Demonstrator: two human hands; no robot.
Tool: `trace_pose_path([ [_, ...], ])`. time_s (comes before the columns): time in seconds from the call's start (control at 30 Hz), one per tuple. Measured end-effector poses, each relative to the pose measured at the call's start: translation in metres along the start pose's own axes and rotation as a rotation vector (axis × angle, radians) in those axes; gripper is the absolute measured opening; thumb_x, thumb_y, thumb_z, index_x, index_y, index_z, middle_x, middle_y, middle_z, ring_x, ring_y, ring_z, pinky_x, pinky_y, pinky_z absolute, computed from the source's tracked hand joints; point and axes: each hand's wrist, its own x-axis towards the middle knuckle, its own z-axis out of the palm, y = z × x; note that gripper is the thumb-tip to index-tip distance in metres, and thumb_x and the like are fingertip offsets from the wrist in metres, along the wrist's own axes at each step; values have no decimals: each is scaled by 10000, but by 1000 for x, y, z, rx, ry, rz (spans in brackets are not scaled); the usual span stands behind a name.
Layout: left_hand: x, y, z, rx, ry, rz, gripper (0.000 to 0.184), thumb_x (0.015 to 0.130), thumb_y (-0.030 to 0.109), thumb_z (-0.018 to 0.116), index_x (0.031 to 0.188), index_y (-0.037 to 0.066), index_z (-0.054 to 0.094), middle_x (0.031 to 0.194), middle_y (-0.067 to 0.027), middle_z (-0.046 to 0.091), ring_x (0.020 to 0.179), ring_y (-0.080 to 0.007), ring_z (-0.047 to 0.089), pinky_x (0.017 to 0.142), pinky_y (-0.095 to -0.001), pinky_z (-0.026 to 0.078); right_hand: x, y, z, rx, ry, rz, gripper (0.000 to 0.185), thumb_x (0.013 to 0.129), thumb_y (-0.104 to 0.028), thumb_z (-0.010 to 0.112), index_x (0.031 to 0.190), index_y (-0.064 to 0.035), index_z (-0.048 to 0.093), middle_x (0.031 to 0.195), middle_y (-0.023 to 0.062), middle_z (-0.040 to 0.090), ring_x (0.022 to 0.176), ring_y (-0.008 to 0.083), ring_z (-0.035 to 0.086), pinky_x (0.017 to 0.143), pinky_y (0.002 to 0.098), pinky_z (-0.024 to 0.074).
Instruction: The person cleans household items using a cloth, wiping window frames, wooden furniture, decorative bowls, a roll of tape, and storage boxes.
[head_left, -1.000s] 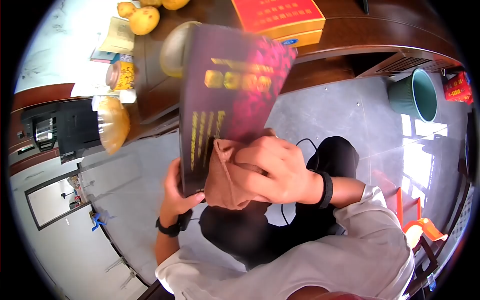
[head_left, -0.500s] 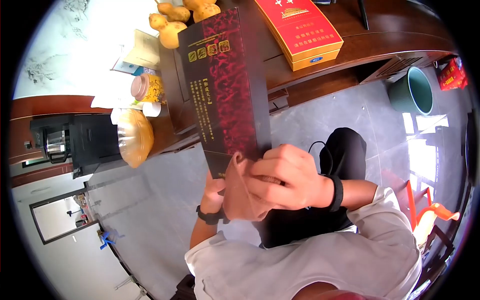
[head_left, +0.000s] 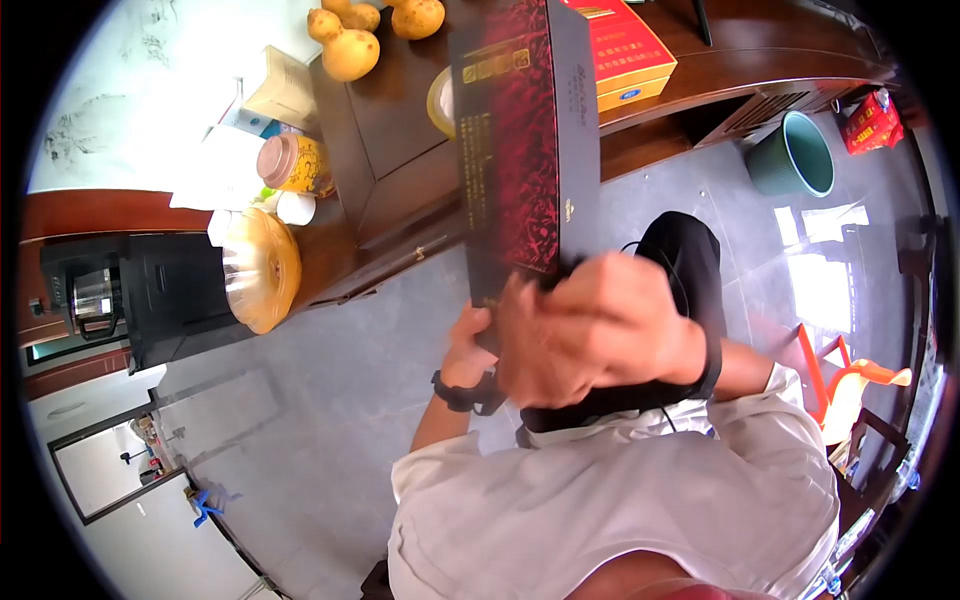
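A long black box (head_left: 510, 150) with a dark red patterned panel and gold print stands up in front of me, tilted slightly. My left hand (head_left: 468, 347) is closed around its lower end, mostly behind the box, with a dark watch on the wrist. At the lower right corner of the box is my right hand (head_left: 630, 320), smeared by motion. Its fingers are bunched on a brownish cloth (head_left: 530, 345), which is pressed against or very near the box. A black band circles that wrist.
On the dark wooden cabinet lie a red and gold carton (head_left: 630, 50), several gourds (head_left: 350, 55), a roll of tape (head_left: 440, 103), a yellow jar (head_left: 295, 165) and a wrapped golden item (head_left: 262, 270). A green bin (head_left: 790, 155) and an orange chair (head_left: 850, 385) are at the right.
The box has moved right and up, now turned to show more of its side face. Both hands have shifted right with it. A tape roll has come into view beside the box.
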Motion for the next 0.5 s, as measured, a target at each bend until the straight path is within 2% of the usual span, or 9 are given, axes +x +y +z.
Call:
trace_pose_path([
  [0.03,-1,6,12,2,-12,-26,732,818,360,699,1401,-19,472,1316,-166,604,1172,-272,617,993,-399,505,4,5,5,-16,148,13,179,742,-68,725,908,-24,672,891,109,666,701,242,632,571,314,482],
  [0.13,-5,21,41,53,-65,-75,786,822,385,743,1425,-23,447,1356,-149,587,1208,-259,606,1016,-406,497,12,27,4,184,280,323,261,754,-54,696,988,32,619,889,98,666,801,228,641,710,340,491],
  [0.2,-8,24,49,130,-101,-46,744,858,354,758,1418,-28,451,1350,-135,593,1210,-240,602,1037,-391,478,24,7,11,370,497,650,389,792,-86,725,1133,40,586,1046,76,658,952,147,612,883,306,495],
  [0.23,-6,26,53,166,-118,-15,716,881,327,754,1419,-32,447,1345,-130,598,1211,-231,600,1048,-384,468,27,3,12,372,485,773,404,804,-82,718,1164,46,588,1051,72,659,950,116,606,871,286,495],
  [0.3,-7,29,52,251,-119,9,714,935,277,700,1481,-27,355,1405,-128,535,1287,-216,525,1071,-364,429,24,-2,20,473,519,863,409,802,-75,715,1174,48,595,1049,68,660,948,123,612,870,286,495],
  [0.4,-2,37,88,518,13,204,829,933,230,680,1553,-13,187,1494,-136,421,1352,-225,445,1107,-357,372,18,-1,27,400,496,821,406,765,-60,717,1140,53,608,1045,88,661,962,148,621,871,290,495],
  [0.5,0,42,101,691,45,346,1011,871,206,702,1583,12,11,1552,-153,314,1400,-257,373,1147,-360,305,-2,17,35,206,328,473,416,711,-48,718,1100,62,618,1057,132,662,987,205,637,883,314,496],
])
